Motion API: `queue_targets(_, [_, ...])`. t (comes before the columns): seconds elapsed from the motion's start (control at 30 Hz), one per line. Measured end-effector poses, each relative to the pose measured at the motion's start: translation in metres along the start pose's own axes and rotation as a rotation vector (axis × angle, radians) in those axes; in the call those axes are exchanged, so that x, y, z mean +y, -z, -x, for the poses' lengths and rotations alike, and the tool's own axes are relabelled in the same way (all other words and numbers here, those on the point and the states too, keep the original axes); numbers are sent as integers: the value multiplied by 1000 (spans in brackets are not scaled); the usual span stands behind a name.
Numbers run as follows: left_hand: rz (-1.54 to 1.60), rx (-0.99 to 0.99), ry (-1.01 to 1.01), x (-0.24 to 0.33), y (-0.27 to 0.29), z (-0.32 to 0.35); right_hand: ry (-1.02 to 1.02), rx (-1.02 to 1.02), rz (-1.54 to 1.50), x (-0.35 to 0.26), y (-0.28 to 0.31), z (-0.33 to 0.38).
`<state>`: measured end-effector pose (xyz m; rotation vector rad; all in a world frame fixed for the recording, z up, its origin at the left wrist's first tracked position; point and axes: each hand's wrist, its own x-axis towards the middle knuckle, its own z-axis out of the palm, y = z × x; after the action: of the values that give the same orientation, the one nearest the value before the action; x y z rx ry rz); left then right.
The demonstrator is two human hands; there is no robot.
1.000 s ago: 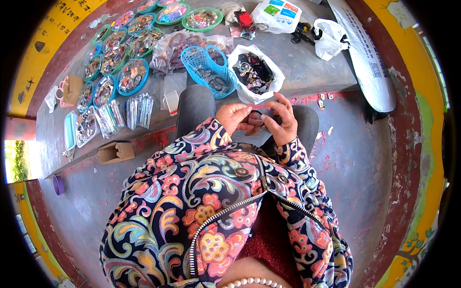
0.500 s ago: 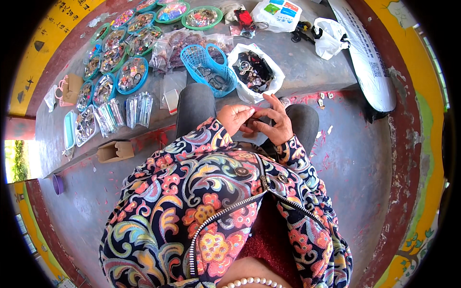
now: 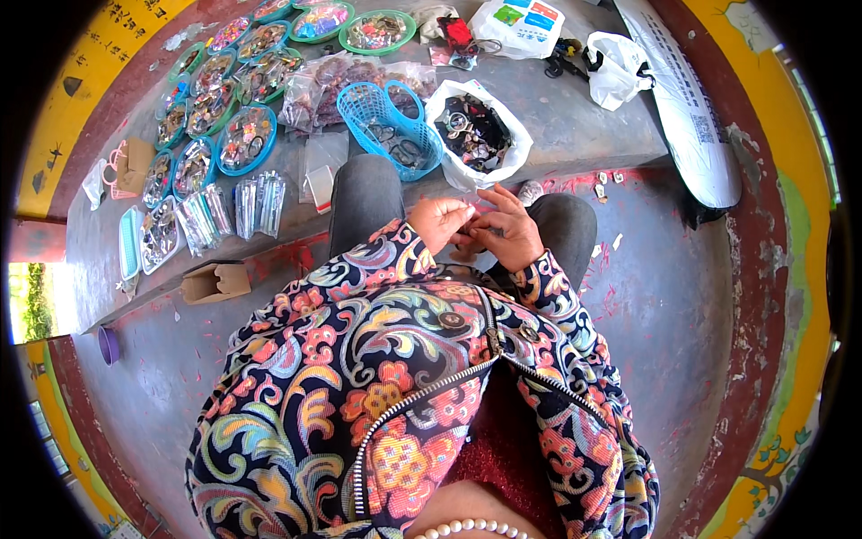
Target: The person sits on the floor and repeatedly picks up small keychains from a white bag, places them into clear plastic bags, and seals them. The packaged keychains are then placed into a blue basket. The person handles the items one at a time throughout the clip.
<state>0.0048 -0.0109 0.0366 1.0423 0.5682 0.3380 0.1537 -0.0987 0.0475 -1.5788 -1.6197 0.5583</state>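
- Nearest, a bead necklace [image 3: 471, 526] lies above a floral zipped jacket [image 3: 314, 395].
- Left of the jacket, a purple cup [image 3: 109, 346] stands on the floor [image 3: 180, 395]; a little farther, an open brown carton [image 3: 215, 284] is by the worktop's near edge.
- The left hand [image 3: 436, 223] and right hand [image 3: 515, 232] meet between the dark-trousered knees. The left grip is together, thumb against forefinger; what its tips cover is hidden. The right grip curls in against it; I cannot tell whether it is clamped.
- A small dark item [image 3: 464, 231], mostly hidden by fingers, is where the hands meet.
- Beyond, on the grey worktop [image 3: 575, 135], packs of pens [image 3: 260, 207] are at left.
- Farther, a blue openwork basket [image 3: 364, 112] stands just left of an open white bag [image 3: 521, 157] of dark pieces.
- Far left, round baskets of small trinkets crowd together; far right, a tied white bag [image 3: 618, 76] sits near a silvery panel [image 3: 687, 126].
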Motion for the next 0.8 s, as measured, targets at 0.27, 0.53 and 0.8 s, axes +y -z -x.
queue_targets(0.27, [224, -149, 41, 7, 1, 3, -100, 224, -101, -3, -6, 1])
queue_targets(0.53, [213, -29, 49, 6, -2, 2, -355, 277, -849, -10, -7, 0])
queue_targets(0.8, [193, 109, -14, 10, -3, 2, -435, 244, -870, 6, -10, 7])
